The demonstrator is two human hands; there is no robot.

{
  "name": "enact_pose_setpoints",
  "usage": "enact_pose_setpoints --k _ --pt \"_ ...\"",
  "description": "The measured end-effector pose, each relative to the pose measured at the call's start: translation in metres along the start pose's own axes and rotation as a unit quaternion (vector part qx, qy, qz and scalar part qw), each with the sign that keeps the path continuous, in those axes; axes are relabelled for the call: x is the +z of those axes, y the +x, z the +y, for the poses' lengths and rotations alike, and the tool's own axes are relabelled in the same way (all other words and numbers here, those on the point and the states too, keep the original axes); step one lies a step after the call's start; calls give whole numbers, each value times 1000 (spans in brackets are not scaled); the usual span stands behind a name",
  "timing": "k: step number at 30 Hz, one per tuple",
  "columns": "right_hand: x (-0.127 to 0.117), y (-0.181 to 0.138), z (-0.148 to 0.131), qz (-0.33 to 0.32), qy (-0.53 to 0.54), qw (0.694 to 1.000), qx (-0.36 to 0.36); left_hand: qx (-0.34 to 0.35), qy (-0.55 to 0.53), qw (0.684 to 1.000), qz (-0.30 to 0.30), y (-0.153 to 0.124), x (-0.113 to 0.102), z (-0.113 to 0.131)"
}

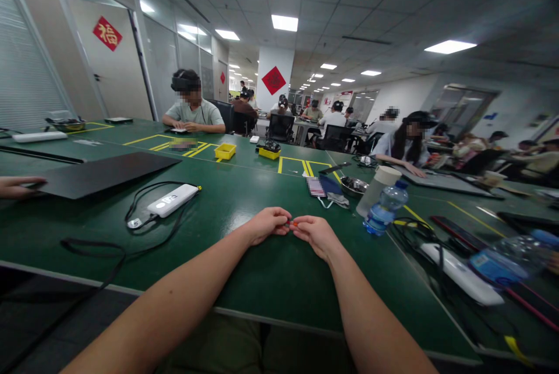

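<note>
Both my hands rest together on the green table in front of me. My left hand and my right hand are closed in pinches on a small orange-red object held between the fingertips. It is too small to name. A white power bank with a black cable lies to the left of my hands.
A water bottle and a paper cup stand to the right, with a metal bowl behind. A black mat lies at left, touched by another person's hand. Yellow trays sit farther back. Other people sit around the tables.
</note>
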State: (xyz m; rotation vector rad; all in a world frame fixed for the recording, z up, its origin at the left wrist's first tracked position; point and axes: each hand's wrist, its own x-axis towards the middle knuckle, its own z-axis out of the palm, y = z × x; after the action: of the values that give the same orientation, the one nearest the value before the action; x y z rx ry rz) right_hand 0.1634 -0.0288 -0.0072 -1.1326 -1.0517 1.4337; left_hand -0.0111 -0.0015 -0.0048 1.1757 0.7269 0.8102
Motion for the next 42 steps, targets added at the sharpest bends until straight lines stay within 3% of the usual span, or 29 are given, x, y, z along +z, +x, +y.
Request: enact_pose_setpoints --k 12,20,42 --pt "3 -5 -9 -22 49 997 -58 75 -42 996 -16 -3 1 7" --pt "2 -2 -5 -17 24 999 -21 26 -6 1000 4 -2 0 2" --pt "1 -2 -5 -22 31 999 -8 31 -23 999 -8 0 0 -1"
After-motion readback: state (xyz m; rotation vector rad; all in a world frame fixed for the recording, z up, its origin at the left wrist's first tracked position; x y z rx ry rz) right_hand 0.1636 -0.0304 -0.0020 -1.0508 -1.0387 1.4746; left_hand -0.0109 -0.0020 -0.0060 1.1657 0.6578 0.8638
